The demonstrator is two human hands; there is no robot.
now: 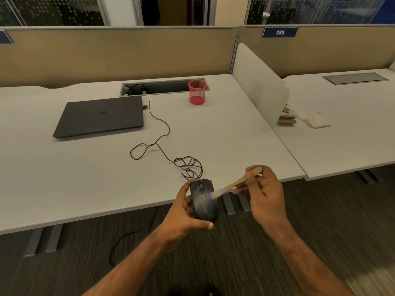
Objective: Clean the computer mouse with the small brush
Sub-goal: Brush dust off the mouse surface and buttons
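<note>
A black wired computer mouse (204, 201) is held just off the desk's front edge by my left hand (181, 218), fingers along its left side and thumb under its rear. My right hand (264, 193) grips a small wooden-handled brush (233, 184) with a metal ferrule. The pale bristles touch the mouse's right button area. The mouse cable (164, 150) loops across the desk toward a shut dark laptop (100, 116).
A red mesh pen cup (197, 92) stands at the back by the open cable tray (162, 86). A white divider panel (258, 86) splits off the right desk, which holds a small cardboard item and white cloth (316, 119). The white desk (64, 178) has dark carpet below, with a loose cable.
</note>
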